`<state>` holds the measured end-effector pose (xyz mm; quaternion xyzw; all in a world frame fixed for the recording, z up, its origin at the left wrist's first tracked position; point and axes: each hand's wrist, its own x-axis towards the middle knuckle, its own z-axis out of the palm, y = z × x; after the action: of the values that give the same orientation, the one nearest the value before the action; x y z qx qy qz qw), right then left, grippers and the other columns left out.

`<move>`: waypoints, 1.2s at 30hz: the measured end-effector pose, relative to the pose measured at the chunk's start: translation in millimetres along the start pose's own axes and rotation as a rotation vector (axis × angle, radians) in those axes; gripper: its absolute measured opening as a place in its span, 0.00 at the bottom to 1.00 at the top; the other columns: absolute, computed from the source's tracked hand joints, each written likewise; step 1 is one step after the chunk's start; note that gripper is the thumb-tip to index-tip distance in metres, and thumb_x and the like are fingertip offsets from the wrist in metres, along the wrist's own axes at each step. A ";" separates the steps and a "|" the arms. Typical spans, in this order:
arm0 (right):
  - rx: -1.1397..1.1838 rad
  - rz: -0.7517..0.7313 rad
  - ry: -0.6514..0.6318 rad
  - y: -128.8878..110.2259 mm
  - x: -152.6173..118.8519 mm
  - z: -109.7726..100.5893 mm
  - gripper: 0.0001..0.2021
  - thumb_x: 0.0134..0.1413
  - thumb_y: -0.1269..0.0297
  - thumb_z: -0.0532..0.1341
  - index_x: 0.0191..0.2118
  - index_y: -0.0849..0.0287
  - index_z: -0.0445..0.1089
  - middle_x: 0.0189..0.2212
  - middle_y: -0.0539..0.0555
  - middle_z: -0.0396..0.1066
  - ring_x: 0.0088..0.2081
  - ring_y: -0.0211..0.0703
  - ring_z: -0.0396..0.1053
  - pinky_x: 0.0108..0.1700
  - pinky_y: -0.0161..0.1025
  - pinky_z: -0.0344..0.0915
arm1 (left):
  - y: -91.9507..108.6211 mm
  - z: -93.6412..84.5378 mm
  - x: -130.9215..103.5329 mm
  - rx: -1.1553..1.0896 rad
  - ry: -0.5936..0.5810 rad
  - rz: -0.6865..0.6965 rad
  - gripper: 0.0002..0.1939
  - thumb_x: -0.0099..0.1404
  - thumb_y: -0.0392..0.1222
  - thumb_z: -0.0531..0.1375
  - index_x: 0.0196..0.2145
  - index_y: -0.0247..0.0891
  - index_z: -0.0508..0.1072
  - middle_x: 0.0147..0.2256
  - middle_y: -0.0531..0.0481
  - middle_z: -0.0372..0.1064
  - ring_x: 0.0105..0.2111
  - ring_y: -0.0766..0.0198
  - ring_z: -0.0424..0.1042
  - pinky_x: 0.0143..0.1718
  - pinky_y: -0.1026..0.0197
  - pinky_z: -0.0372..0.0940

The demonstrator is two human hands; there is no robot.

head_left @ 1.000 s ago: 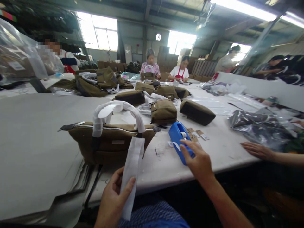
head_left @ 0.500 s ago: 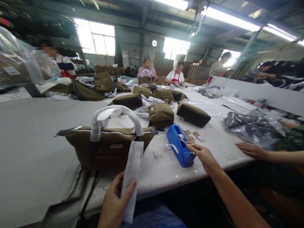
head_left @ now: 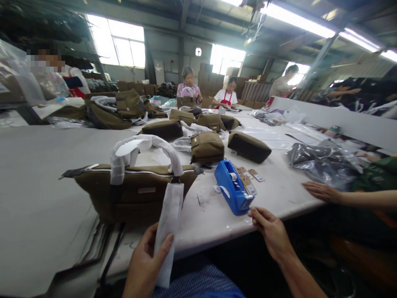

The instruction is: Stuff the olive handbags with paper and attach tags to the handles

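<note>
Olive handbag (head_left: pixel 136 203), upright near the front edge of the pale table (head_left: pixel 285 194), left of centre, with its zipped top facing up and its pale-wrapped handle (head_left: pixel 163 145) standing in an arch above. From my distant seat I judge the body soft and fairly light, likely to sag if pressed; the handle looks firmer. To move the bag, I would lift by the handle's crown or cup both sides, keeping off the zip. A white wrapping strip (head_left: pixel 170 211) slopes from the dark fitting at the handle's right foot, down across the bag's front and past the table edge. It looks thin, papery and easy to crease, so I would favour a light, flat pinch low on its length.

The left hand (head_left: pixel 149 256) does just that: it comes up from below, thumb on the strip's face, fingers behind, holding it nearly taut. The right hand (head_left: pixel 273 231) reaches in from the lower right, thumb and forefinger drawn together in a narrow pinch just beside the front end of the blue tape dispenser (head_left: pixel 234 195). I cannot tell whether tape lies between those fingertips.
</note>
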<state>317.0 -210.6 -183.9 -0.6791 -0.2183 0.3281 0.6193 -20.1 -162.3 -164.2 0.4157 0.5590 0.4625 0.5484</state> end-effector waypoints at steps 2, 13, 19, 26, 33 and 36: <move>-0.089 -0.026 0.048 17.6 9.1 -4.1 0.28 0.34 0.43 0.76 0.36 0.62 0.79 0.29 0.57 0.79 0.25 0.38 0.69 0.27 0.34 0.69 | 1.7 0.1 -0.2 0.001 -0.011 -0.015 0.31 0.52 0.60 0.71 0.48 0.39 0.75 0.44 0.45 0.79 0.47 0.49 0.77 0.50 0.57 0.68; -0.528 -0.694 -0.098 6.0 -32.9 -4.9 0.06 0.59 0.60 0.66 0.38 0.52 0.81 0.35 0.52 0.82 0.35 0.46 0.79 0.43 0.38 0.74 | -6.1 -5.4 6.2 0.026 -0.078 -0.024 0.31 0.53 0.59 0.71 0.48 0.38 0.74 0.42 0.45 0.79 0.45 0.50 0.77 0.45 0.59 0.70; -0.389 -0.994 -0.499 -34.1 -69.9 58.3 0.06 0.61 0.72 0.66 0.37 0.54 0.78 0.30 0.49 0.80 0.32 0.39 0.78 0.38 0.31 0.72 | -8.6 -3.7 3.4 0.002 -0.110 0.021 0.28 0.58 0.57 0.69 0.49 0.37 0.72 0.46 0.43 0.78 0.48 0.51 0.76 0.48 0.57 0.69; -0.269 -0.564 -0.887 -46.5 -103.2 138.2 0.08 0.61 0.62 0.65 0.32 0.59 0.77 0.25 0.51 0.77 0.27 0.39 0.73 0.33 0.33 0.68 | -2.0 -3.7 -2.4 0.036 -0.111 0.128 0.24 0.60 0.53 0.68 0.48 0.36 0.74 0.45 0.42 0.79 0.45 0.50 0.78 0.47 0.55 0.71; -0.531 -0.422 -0.823 -35.2 -90.1 175.3 0.13 0.59 0.60 0.64 0.25 0.57 0.75 0.21 0.51 0.77 0.23 0.41 0.73 0.29 0.35 0.63 | -0.3 -9.9 -6.4 0.098 -0.082 0.167 0.21 0.61 0.48 0.68 0.50 0.37 0.75 0.48 0.42 0.78 0.48 0.50 0.77 0.50 0.55 0.70; -0.671 -0.506 -0.790 -38.4 -84.8 175.3 0.12 0.58 0.56 0.65 0.28 0.56 0.76 0.24 0.53 0.79 0.27 0.45 0.75 0.32 0.37 0.64 | 0.0 -12.5 -7.5 0.016 -0.116 0.126 0.22 0.60 0.49 0.69 0.50 0.37 0.75 0.48 0.41 0.78 0.48 0.50 0.77 0.50 0.54 0.71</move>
<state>137.2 -142.6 -134.3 -0.5909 -0.6808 0.3111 0.3009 -32.2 -170.4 -162.8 0.4806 0.5028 0.4665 0.5465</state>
